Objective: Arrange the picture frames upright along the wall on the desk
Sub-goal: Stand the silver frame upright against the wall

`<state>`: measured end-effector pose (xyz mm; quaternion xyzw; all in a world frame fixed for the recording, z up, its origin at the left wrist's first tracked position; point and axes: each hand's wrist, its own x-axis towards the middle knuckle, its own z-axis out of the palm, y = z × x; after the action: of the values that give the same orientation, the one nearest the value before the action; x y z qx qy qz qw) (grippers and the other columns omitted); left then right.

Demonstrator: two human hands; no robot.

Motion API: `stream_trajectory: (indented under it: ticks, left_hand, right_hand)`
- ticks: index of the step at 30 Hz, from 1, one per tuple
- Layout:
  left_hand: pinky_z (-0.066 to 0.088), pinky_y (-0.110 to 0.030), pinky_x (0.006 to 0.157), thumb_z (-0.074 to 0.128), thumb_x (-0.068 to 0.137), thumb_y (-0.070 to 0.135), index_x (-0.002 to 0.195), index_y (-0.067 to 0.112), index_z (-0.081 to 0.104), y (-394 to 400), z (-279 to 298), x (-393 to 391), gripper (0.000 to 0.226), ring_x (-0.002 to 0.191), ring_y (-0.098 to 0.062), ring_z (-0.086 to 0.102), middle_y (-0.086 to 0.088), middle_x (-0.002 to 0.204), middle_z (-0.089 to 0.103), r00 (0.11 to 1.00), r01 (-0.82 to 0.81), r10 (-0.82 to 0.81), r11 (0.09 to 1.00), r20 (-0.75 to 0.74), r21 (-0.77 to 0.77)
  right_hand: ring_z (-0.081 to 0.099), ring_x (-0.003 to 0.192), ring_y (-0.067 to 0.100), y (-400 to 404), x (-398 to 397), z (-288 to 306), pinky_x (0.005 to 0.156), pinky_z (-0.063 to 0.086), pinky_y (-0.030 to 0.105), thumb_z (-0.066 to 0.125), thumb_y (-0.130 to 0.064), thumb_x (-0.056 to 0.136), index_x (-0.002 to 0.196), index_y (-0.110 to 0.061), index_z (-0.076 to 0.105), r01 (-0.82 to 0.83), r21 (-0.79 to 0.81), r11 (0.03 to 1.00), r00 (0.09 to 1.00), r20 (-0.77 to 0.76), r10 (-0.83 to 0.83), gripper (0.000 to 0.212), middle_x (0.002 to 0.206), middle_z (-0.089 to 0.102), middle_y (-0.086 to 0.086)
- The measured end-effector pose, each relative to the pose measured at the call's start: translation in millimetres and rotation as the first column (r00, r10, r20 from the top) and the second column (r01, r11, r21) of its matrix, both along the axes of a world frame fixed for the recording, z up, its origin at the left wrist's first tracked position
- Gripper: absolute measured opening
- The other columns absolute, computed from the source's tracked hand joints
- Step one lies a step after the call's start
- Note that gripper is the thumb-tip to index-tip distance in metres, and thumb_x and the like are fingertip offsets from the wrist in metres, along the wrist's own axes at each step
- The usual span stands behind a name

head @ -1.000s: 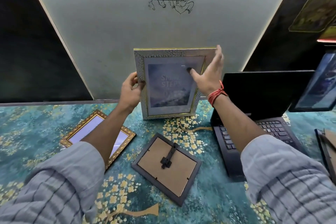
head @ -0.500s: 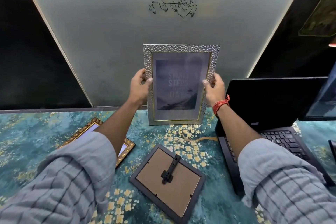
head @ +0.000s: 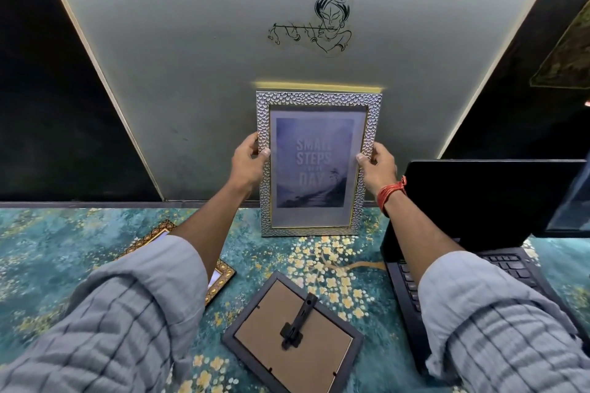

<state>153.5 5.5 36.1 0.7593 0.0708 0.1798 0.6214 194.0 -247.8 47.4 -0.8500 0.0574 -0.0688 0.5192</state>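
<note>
A silver textured frame (head: 314, 99) with a blue "Small steps" print stands upright on the desk, its top against the grey wall panel (head: 223, 57). My left hand (head: 247, 163) grips its left edge and my right hand (head: 376, 166) grips its right edge. A gold ornate frame (head: 220, 277) lies flat at the left, mostly hidden under my left arm. A dark frame (head: 293, 335) lies face down in front, its cardboard back and black stand showing.
An open black laptop (head: 479, 201) sits close to the right of the silver frame. Another dark screen (head: 571, 204) is at the far right edge. The desk (head: 64, 249) has a teal floral cover.
The silver frame went from tilted and held off the wall to straight and upright against it. My right hand moved from its top corner down to its right edge.
</note>
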Motion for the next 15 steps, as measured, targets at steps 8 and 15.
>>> stream_trajectory:
  ticks: [8, 15]
  left_hand:
    - [0.050, -0.046, 0.101, 0.060, 0.095, 0.022, 0.135, 0.018, 0.052, 8, -1, -4, 0.041, 0.108, -0.023, 0.064, -0.002, 0.113, 0.067, 0.983, 0.010, 0.007, 0.996, -0.186, 0.090]
    - [0.050, -0.040, 0.089, 0.062, 0.093, 0.027, 0.135, 0.011, 0.050, 33, -13, -86, 0.047, 0.093, -0.020, 0.059, -0.005, 0.098, 0.066, 0.940, -0.206, 0.226, 0.973, -0.255, 0.104]
  right_hand:
    - [0.053, 0.122, 0.029, -5, -16, -4, 0.103, 0.041, 0.037, 0.064, -0.027, 0.088, 0.138, -0.012, 0.041, -0.008, -0.098, 0.995, 0.996, -0.088, -0.001, 0.057, 0.135, 0.055, 0.011]
    - [0.049, 0.119, 0.028, 32, -73, 5, 0.098, 0.040, 0.035, 0.070, -0.019, 0.078, 0.129, -0.010, 0.045, 0.294, -0.039, 0.955, 0.943, 0.177, -0.283, 0.057, 0.133, 0.048, 0.012]
